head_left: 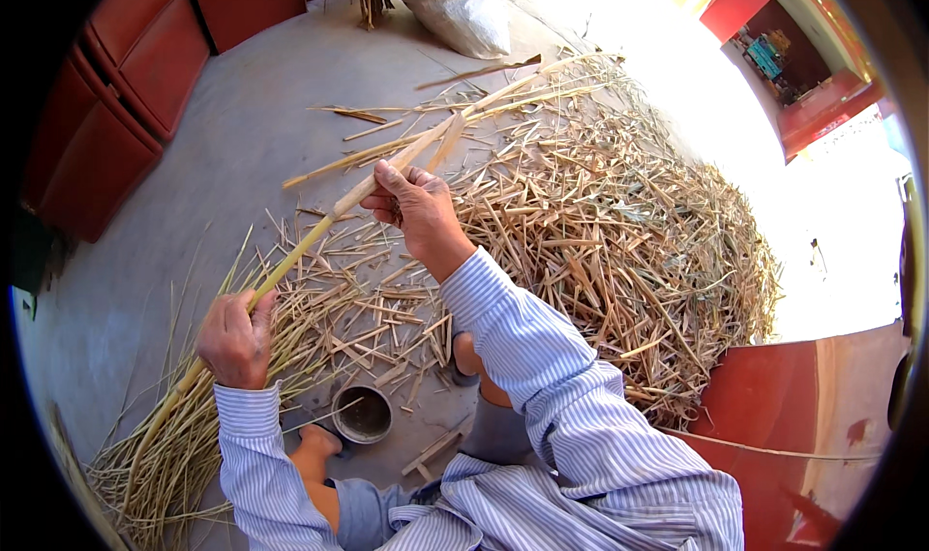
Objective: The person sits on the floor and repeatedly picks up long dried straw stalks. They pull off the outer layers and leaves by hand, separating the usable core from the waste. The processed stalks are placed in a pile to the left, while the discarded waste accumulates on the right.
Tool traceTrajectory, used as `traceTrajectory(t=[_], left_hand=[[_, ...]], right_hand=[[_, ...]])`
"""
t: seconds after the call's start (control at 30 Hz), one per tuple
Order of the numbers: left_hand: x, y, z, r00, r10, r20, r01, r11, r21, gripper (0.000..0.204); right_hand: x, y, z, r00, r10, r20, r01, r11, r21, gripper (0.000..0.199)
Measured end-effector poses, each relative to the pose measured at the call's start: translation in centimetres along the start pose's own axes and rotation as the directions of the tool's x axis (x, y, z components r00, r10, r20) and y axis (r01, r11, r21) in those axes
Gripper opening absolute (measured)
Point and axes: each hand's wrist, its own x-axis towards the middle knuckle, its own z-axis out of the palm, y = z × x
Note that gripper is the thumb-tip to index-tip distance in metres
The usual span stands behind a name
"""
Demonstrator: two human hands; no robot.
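Note:
A long dry plant stalk [302,251] runs slantwise before me, from the lower left up toward the far right. Around its lower, greenish-yellow length my left hand [235,340] is closed. Higher up, the thumb and fingers of my right hand [411,203] pinch the stalk where a pale, broad leaf sheath [418,147] wraps it. Beyond that hand the sheath spreads into looser strips. Below my left hand lies a bundle of thin stripped stalks [169,464] on the floor.
A large heap of dry husk pieces [600,261] covers the floor at right. Near my feet stand a small round bowl [362,415] and a small wooden piece [432,454]. Red padded seats [145,58] line the far left; a white sack [455,14] stands at the back.

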Motion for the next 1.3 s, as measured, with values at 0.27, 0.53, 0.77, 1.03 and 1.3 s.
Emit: traceTrajectory(t=[0.27,0.53,0.77,1.03,1.3], left_hand=[[0.6,-2.5,-1.7,0.963,-0.266,0.036,0.268,0.962,-0.061,0.026],[0.0,-3.6,-3.3,0.941,-0.307,0.144,0.330,0.925,-0.187,0.032],[-4.2,-10.8,-7.3,0.708,-0.441,0.552,0.653,0.707,-0.272,0.040],[-1.5,-5.3,-4.0,0.896,-0.337,0.288,0.414,0.869,-0.272,0.037],[-0.7,-1.8,-3.0,0.984,-0.175,0.026,0.177,0.971,-0.161,0.029]], right_hand=[[0.1,1.1,-0.7,0.999,0.019,-0.040,-0.015,0.994,0.105,0.018],[2.5,-1.9,-4.3,0.987,0.045,0.151,-0.084,0.961,0.262,0.033],[4.2,-4.6,-8.7,0.959,-0.275,0.065,0.234,0.904,0.358,0.026],[1.6,-2.9,-3.9,0.947,-0.191,0.260,0.126,0.961,0.246,0.014],[2.8,-2.1,-4.5,0.977,-0.211,-0.008,0.211,0.974,0.083,0.022]])
